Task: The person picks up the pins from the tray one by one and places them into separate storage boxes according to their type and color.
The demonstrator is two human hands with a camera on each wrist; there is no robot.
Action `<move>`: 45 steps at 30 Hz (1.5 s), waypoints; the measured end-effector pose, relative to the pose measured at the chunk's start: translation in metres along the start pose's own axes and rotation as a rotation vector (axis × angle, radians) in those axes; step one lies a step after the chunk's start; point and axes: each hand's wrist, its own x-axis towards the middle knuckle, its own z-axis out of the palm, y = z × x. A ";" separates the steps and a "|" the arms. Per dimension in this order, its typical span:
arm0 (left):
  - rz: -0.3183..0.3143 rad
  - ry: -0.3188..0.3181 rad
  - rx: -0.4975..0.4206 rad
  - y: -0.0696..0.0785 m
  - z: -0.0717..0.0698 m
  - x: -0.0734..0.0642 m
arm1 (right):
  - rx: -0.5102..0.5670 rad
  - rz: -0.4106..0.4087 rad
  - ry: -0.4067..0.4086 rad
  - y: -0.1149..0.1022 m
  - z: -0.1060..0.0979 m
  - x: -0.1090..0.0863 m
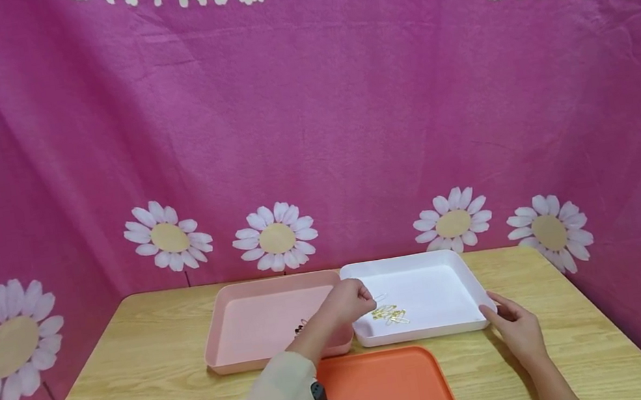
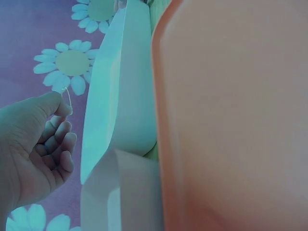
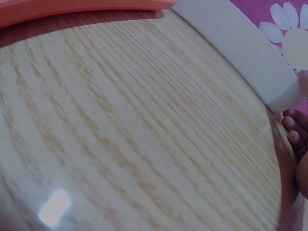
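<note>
My left hand (image 1: 355, 298) is over the left edge of the white tray (image 1: 439, 331). Its thumb and forefinger pinch a thin wire clip (image 2: 69, 96), whose curved end pokes out past the fingertips. The other fingers curl loosely beneath. Just below and to the right, several gold wire clips (image 1: 390, 315) lie in a small pile on the tray floor. My right hand (image 1: 519, 331) holds the tray's near right corner, thumb on the rim and fingers against the outer wall. In the right wrist view only the edge of this hand shows, at the tray corner.
A pink tray (image 1: 221, 368) stands left of the white one, with a few small dark pieces (image 1: 299, 328) partly behind my left forearm. Nearer me lies an orange tray (image 1: 392, 390). The wooden table (image 1: 138, 393) ends at a pink curtain (image 1: 309, 125) behind.
</note>
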 end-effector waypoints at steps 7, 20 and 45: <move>-0.017 0.061 -0.042 -0.001 0.015 0.010 | 0.015 -0.032 0.015 0.000 0.000 -0.001; -0.082 0.153 -0.105 -0.001 0.043 0.014 | 0.015 -0.010 0.022 0.000 0.001 -0.002; -0.134 0.193 0.057 0.006 0.066 0.018 | 0.051 -0.017 0.016 -0.002 -0.001 -0.002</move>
